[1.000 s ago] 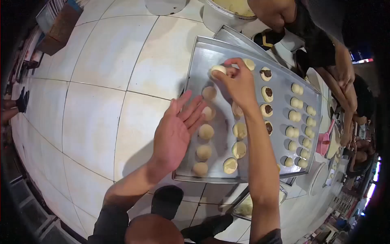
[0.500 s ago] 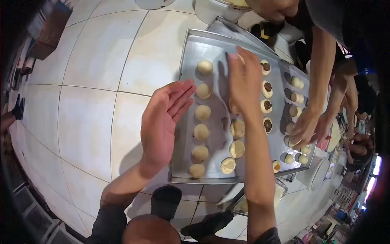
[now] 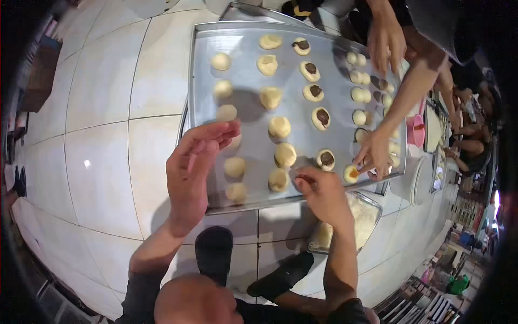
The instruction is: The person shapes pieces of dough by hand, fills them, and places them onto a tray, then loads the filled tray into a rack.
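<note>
My left hand (image 3: 195, 164) hovers over the left edge of a metal tray (image 3: 216, 40), fingers loosely bent and thumb apart, with nothing visible in it. Under and beside it runs a column of round dough balls (image 3: 234, 167). My right hand (image 3: 326, 195) is low over the tray's near edge, fingertips curled together. Whether anything is between them is hidden. Just left of those fingertips lies a flattened dough piece (image 3: 278, 180), nearest in a column of pressed dough. To its right, dough rounds with dark brown filling (image 3: 325, 160) form another column.
Another person's hand (image 3: 375, 154) touches a dough round with orange filling (image 3: 350, 173). That person's other hand (image 3: 386, 43) hangs over the far right. Small dough balls (image 3: 359, 117) line the tray's right side. A pan (image 3: 367, 221) lies below, a pink container (image 3: 415, 131) beyond.
My right hand has come back from the tray's far part to its near edge and its fingers have curled. My left hand's fingers have bent more. The tray sits further left in view.
</note>
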Available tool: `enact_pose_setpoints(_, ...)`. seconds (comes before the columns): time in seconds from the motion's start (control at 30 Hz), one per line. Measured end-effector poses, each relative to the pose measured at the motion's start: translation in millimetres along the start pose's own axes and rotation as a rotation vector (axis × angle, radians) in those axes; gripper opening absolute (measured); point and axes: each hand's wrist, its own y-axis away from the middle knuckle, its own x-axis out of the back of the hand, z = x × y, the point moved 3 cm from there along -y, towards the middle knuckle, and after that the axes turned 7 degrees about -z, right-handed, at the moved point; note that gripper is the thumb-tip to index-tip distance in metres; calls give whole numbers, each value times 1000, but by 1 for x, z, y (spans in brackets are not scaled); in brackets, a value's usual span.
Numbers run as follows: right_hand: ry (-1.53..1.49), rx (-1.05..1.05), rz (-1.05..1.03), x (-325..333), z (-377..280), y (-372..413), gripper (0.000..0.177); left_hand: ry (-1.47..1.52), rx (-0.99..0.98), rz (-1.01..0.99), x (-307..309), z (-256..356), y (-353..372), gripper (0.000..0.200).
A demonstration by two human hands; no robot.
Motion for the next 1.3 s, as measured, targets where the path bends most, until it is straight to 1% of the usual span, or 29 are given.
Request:
enact_pose_setpoints(0.03,47,-6,-35,-6,3,7,26,19,-1,-17,-7,2,4,30)
enact_pose_setpoints(0.07,42,-11,-25,-12,5,13,26,20,1,-29,-15,4,10,30)
enact_pose_setpoints(0.2,34,209,203,-38,9,18,26,36,31,0,-34,9,39,28)
enact_pose_setpoints(0.23,30,218,211,-44,13,20,26,29,22,-5,-37,9,46,28)
enact_pose_setpoints(0.37,-161,310,253,-59,23,22,24,-17,150,-88,-41,-2,67,33)
enact_pose_setpoints(0.4,-165,317,252,-57,20,24,24,-25,147,-86,-41,-7,69,33)
enact_pose_setpoints(0.53,-808,233,63,-42,9,40,21,-167,180,-39,-52,-38,74,36)
enact_pose_setpoints(0.57,-815,241,64,-40,5,44,21,-177,178,-41,-56,-36,76,36)
enact_pose_setpoints(0.7,-1113,283,14,-34,-5,57,18,385,511,-49,-75,-40,86,35)
enact_pose_setpoints(0.73,-1116,284,18,-34,-5,57,18,383,513,-52,-76,-40,85,35)
enact_pose_setpoints(0.87,-1036,346,65,-34,-6,56,18,103,438,-38,-74,-36,76,34)
enact_pose_setpoints(1.07,-988,312,88,-39,2,52,19,88,460,-7,-66,-38,74,32)
enact_pose_setpoints(1.2,-1539,258,99,-44,21,43,21,378,328,109,-56,-46,74,32)
enact_pose_setpoints(1.23,-1538,258,98,-45,18,43,21,379,328,110,-58,-46,74,32)
enact_pose_setpoints(1.3,-1540,277,242,-49,9,48,26,383,278,153,-65,-42,77,33)
